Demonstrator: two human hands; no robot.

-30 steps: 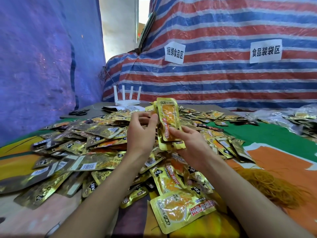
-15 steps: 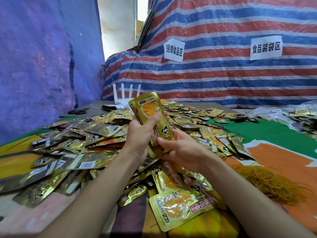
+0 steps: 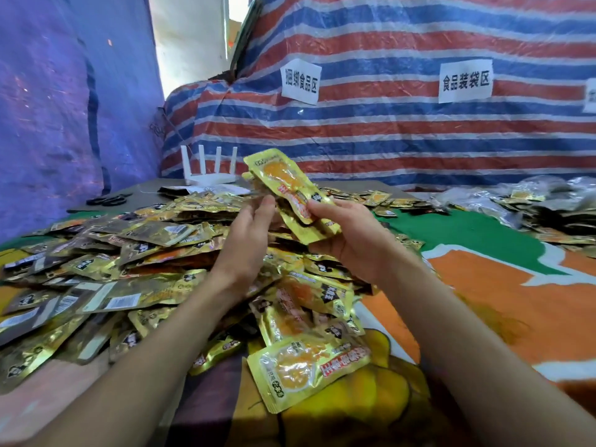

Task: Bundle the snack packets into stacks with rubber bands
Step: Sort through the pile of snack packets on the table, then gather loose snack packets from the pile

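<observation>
I count one packet stack (image 3: 285, 185) above heap (image 3: 145, 253), long axis tilted, top up-left; right hand (image 3: 351, 240) grips it, left hand (image 3: 248, 240) touches, curl unclear.

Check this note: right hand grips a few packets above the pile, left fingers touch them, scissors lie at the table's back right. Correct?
Not quite. The head view shows the scissors at the back left, left of the router. The rest holds: the right hand grips a few packets above the pile, and the left hand touches them with its fingers.
</observation>
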